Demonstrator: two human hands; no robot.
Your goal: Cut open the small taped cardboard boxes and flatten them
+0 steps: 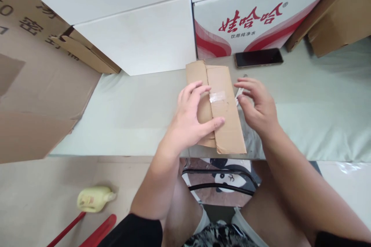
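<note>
A small brown cardboard box [227, 131] lies on the pale green cloth surface, with a strip of clear tape [217, 97] across the edge of its upper flap. My left hand [193, 114] rests over the box's left side, fingers spread and thumb lying on the flap. Just right of the box, my right hand [256, 104] has its fingers bent and apart from the thumb. Close to those fingertips is a slim whitish object [239, 93], partly hidden by the hand; its kind I cannot make out.
A dark phone [259, 58] lies behind the right hand, before a white and red carton [246, 23]. White boxes [139, 38] line the back; a large brown carton [37, 85] stands left. Below are a black metal frame [220, 187] and a yellow bottle [94, 199] on the floor.
</note>
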